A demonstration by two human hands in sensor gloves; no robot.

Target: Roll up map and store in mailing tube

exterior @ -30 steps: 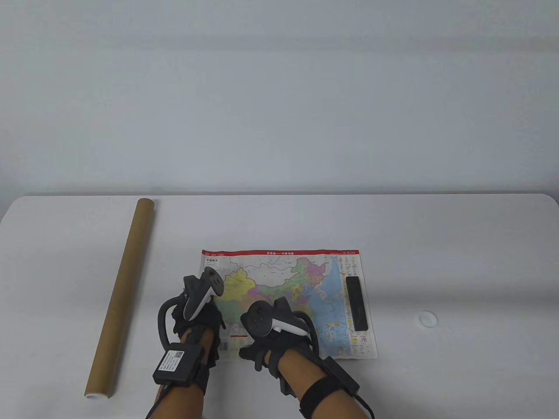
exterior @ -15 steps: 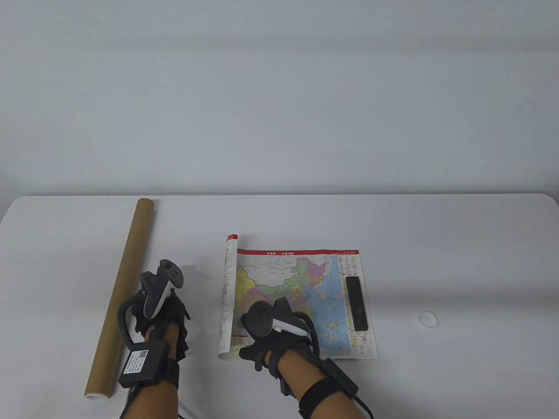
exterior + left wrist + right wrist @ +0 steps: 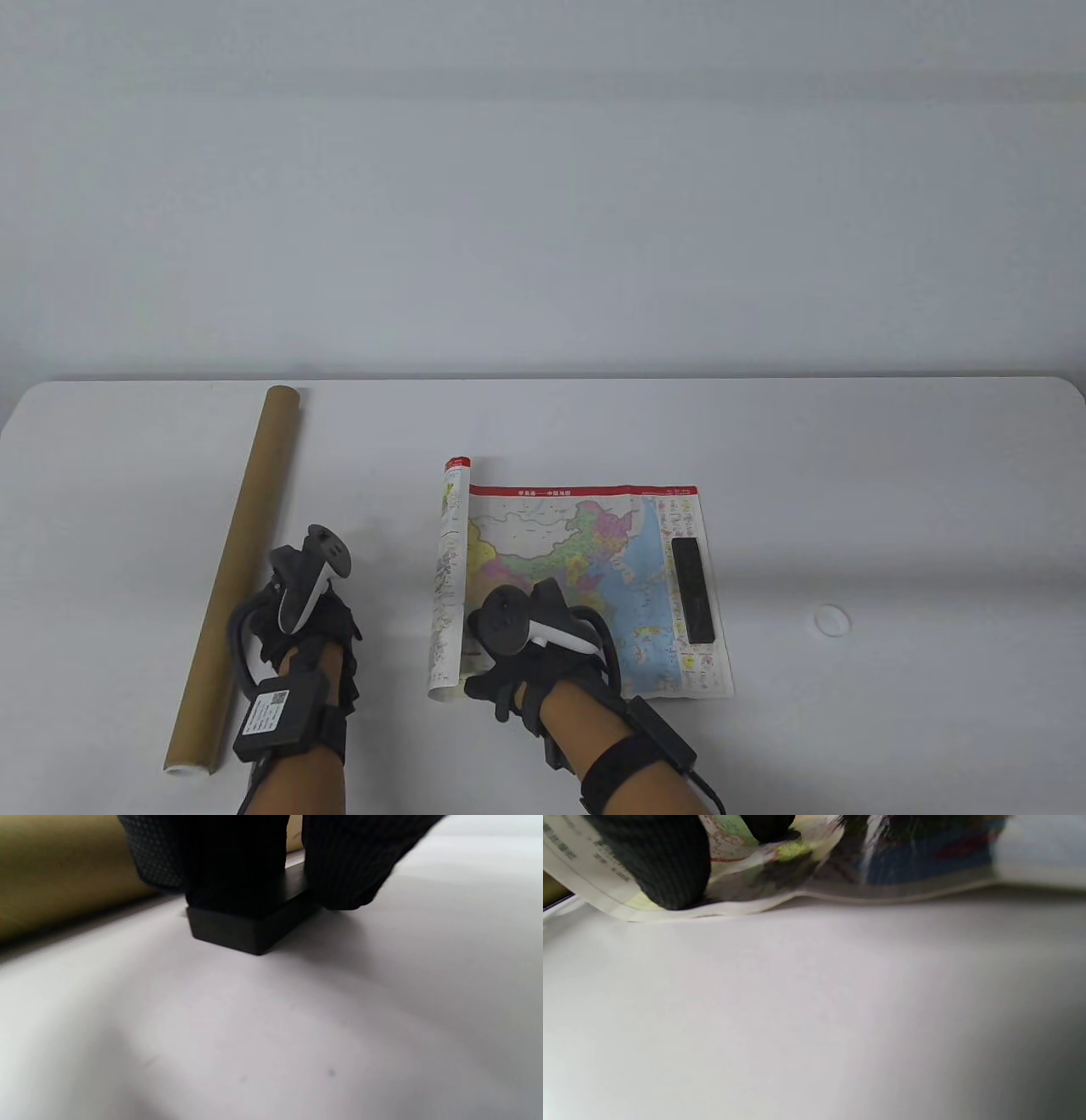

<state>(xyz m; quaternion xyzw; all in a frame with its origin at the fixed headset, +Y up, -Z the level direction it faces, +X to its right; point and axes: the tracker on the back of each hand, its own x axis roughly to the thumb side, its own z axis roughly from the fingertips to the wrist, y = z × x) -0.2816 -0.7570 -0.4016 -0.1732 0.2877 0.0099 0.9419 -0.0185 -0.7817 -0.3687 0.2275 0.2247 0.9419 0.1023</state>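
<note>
Paper map [image 3: 585, 586] lies half-flat mid-table, its left edge curled; right hand [image 3: 517, 671] pinches that curl at the near edge while a black bar [image 3: 694, 590] weights the far side. Left hand [image 3: 310, 615] grips another black block [image 3: 250, 929] beside the cardboard tube [image 3: 237, 577].

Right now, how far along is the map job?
Barely started. The map's left edge has curled up; the right hand touches its near corner. The left hand rests on a black block beside the mailing tube. Another black bar weighs down the right edge. Rolling and tubing remain.
</note>
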